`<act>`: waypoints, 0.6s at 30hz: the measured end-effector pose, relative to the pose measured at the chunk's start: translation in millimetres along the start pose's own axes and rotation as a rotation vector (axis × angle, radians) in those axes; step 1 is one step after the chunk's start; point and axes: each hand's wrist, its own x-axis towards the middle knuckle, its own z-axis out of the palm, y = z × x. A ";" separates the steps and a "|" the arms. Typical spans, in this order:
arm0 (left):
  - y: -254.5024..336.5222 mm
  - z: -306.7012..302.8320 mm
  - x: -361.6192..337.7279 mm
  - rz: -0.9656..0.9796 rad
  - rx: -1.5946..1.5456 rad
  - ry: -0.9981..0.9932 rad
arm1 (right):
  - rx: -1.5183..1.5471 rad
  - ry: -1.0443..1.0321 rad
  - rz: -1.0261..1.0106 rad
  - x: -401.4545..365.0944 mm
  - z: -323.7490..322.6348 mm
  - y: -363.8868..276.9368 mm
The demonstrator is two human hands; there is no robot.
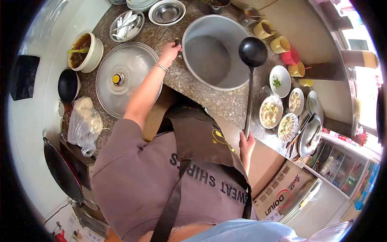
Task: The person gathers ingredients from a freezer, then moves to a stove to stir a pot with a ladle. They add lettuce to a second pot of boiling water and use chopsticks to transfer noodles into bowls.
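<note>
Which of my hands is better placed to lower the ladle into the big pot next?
Probably your right hand: it holds the ladle, whose bowl appears at the right rim of the pot. Your left hand is at the pot's side handle, so it might steady things.

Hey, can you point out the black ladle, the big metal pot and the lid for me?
Black ladle [253, 52]: head view, on its round bowl.
Big metal pot [207, 56]: head view, on its bare inside bottom.
Lid [117, 79]: head view, on its yellow-topped knob.

white spoons [130, 20] in bowl [125, 39] | yellow cups [279, 45] – red cup [290, 57] between | cardboard box [282, 189]
</note>
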 end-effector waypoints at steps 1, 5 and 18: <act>1.9 1.1 -2.3 0.018 -0.037 0.017 | -0.041 -0.071 0.050 7.3 3.9 -9.6; 11.7 3.4 -13.2 0.026 -0.009 0.015 | 0.010 -0.265 0.118 39.9 29.0 -45.4; 42.2 8.6 -38.1 0.031 -0.111 -0.026 | 0.665 -0.585 0.743 162.8 115.2 -74.9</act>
